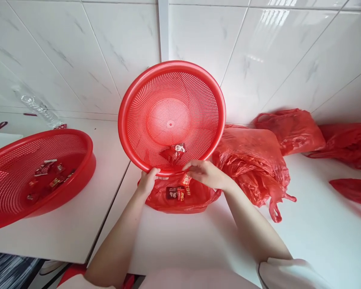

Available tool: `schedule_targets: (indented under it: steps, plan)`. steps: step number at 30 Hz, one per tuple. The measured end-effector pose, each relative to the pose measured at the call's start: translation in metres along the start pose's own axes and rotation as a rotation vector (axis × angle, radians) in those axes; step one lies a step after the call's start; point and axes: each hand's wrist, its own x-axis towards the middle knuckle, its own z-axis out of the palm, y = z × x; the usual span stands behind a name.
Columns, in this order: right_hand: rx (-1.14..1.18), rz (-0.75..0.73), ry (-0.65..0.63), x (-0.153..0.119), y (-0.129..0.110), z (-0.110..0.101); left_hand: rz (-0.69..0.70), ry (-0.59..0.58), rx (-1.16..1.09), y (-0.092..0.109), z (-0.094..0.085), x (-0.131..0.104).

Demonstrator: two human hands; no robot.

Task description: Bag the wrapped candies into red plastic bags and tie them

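A round red mesh basket [171,120] is tilted up on its side, its open face toward me, with a few wrapped packets [173,153] low inside. My left hand [149,180] grips its lower rim at the left, thumb over the edge. My right hand [205,173] is at the lower right rim, fingers bent and partly spread, close to a small red packet [185,179] below the rim; no hold on it is visible. Under the rim lies an open red plastic bag [180,207] containing several small packets [172,193].
Another red basket [90,156] with several packets stands at the left. A clear plastic bottle [40,110] lies by the tiled wall. Red plastic bags [252,160] are piled to the right, with more bags [295,130] behind. A gap runs between the tables at the left.
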Motion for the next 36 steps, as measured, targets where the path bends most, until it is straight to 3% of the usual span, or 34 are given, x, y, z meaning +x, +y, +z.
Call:
schedule_targets:
  steps: [2, 3, 6, 8, 11, 15, 19, 26, 29, 33, 36]
  plan:
    - [-0.137, -0.015, -0.073, 0.000, 0.001, 0.002, 0.004, -0.017, 0.020, 0.000, 0.000, -0.002]
    - [-0.198, -0.028, -0.051, 0.001, 0.002, 0.004, 0.005, -0.025, 0.033, 0.000, 0.000, -0.003]
    - [-0.335, -0.076, 0.153, 0.007, 0.005, 0.011, -0.025, -0.059, 0.077, -0.003, 0.003, -0.007]
    - [-0.415, -0.110, 0.219, 0.010, 0.009, 0.014, -0.070, -0.099, 0.094, -0.004, 0.006, -0.011]
    - [-0.504, -0.127, 0.079, 0.011, 0.014, 0.015, -0.107, -0.152, 0.086, -0.005, 0.010, -0.014]
    - [-0.510, -0.148, -0.097, 0.008, 0.015, 0.009, -0.122, -0.135, 0.047, -0.005, 0.013, -0.014]
    - [-0.509, -0.180, -0.057, 0.008, 0.011, 0.012, -0.150, -0.106, -0.070, -0.004, 0.016, -0.012]
    - [-0.643, -0.195, 0.044, 0.015, 0.016, 0.042, -0.110, -0.030, -0.073, -0.004, 0.015, -0.008]
    - [-0.561, -0.213, 0.041, 0.014, 0.014, 0.037, -0.102, -0.030, -0.059, -0.005, 0.010, -0.005]
    - [-0.220, -0.246, 0.009, 0.011, 0.006, 0.022, -0.075, -0.055, -0.068, -0.002, 0.009, -0.005]
    - [0.192, -0.088, 0.191, 0.013, 0.005, 0.019, -0.053, -0.038, -0.093, 0.004, 0.009, -0.006]
